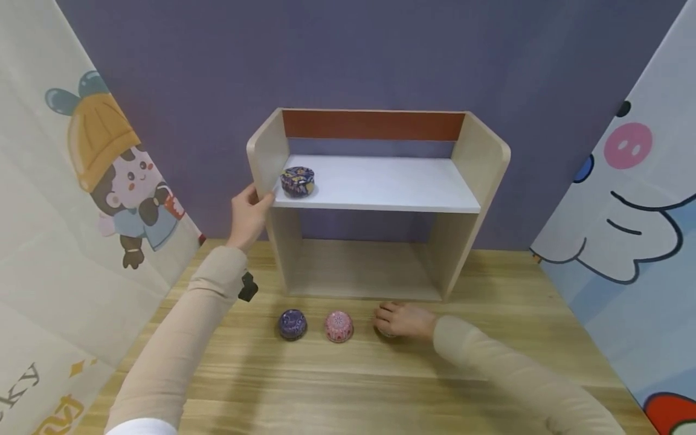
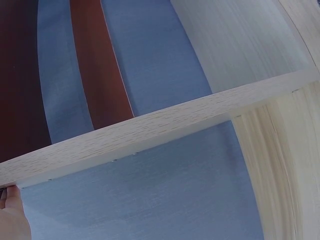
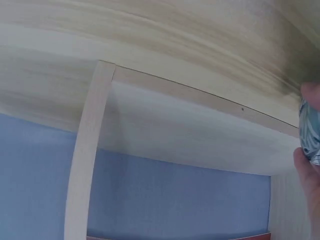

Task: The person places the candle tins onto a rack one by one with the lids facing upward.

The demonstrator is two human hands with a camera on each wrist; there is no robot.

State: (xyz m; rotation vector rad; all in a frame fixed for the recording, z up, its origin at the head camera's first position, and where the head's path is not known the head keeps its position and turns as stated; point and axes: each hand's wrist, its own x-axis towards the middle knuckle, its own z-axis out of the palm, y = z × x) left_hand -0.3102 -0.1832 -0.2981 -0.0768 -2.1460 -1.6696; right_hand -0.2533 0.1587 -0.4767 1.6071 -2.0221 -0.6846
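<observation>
My left hand [image 1: 249,217] grips the left side panel of a small two-tier wooden shelf [image 1: 380,181], thumb at its front edge. In the left wrist view only a little of that hand [image 2: 14,215] shows, at the panel's edge. On the white upper board, close to this hand, sits a dark round tin with a colourful pattern [image 1: 298,182]. My right hand [image 1: 405,320] holds a small round tin with a teal and white pattern [image 3: 311,132] on the table before the shelf; the fingers mostly cover it. Left of it stand a pink patterned tin [image 1: 339,327] and a dark purple one [image 1: 292,325].
The shelf stands on a wood-grain table [image 1: 337,386] against a dark blue-grey backdrop [image 1: 370,54]. Printed cartoon panels flank both sides, with a hatted figure [image 1: 130,175] on the left and a pink-nosed one [image 1: 628,146] on the right.
</observation>
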